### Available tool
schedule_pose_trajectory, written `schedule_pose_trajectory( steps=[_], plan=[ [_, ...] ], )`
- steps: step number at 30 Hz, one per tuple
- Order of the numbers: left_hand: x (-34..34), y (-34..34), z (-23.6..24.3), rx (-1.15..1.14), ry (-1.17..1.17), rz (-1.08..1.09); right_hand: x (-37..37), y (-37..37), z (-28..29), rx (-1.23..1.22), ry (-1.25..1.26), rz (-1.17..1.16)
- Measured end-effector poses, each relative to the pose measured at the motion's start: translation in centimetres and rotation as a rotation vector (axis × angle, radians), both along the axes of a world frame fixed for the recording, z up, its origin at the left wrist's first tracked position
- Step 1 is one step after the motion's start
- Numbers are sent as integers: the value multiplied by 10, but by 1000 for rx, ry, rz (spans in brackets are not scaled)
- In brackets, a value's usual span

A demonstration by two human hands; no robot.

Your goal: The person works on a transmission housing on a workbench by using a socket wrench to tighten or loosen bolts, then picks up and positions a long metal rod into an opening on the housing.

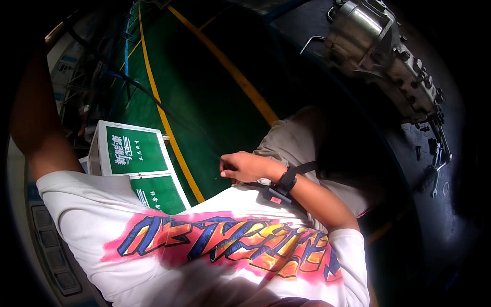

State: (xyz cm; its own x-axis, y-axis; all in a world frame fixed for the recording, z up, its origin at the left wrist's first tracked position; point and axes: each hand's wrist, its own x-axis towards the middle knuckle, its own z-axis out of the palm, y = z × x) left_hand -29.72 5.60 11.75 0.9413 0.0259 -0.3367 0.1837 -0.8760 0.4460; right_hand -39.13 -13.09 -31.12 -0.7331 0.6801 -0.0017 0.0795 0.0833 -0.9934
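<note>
Metal housing (381, 62) | long axis diagonal | narrower end lower right

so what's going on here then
The person's right hand is held in front of the waist, loosely curled and apparently empty. The left arm extends along the left edge, its hand out of view. A metal gearbox housing lies on the dark workbench at right, a wrench near it, untouched by the visible hand.

The right hand (251, 167) could pass over floor (197, 123) between green box (135, 151) and metal housing (376, 48).
</note>
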Motion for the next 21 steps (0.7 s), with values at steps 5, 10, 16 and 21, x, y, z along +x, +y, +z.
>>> schedule_pose_trajectory(
  steps=[5,10,16,21],
  plan=[
    [46,-4,-4,-83,10,-60,-17,4,63,147,115,69],
    [83,-12,-5,-147,0,-152,-41,14,89,21,175,198],
    [115,-20,-11,-195,5,-221,-58,18,86,-176,284,371],
    [111,-11,-20,-211,17,-200,-67,20,92,-11,287,401]
  ],
)
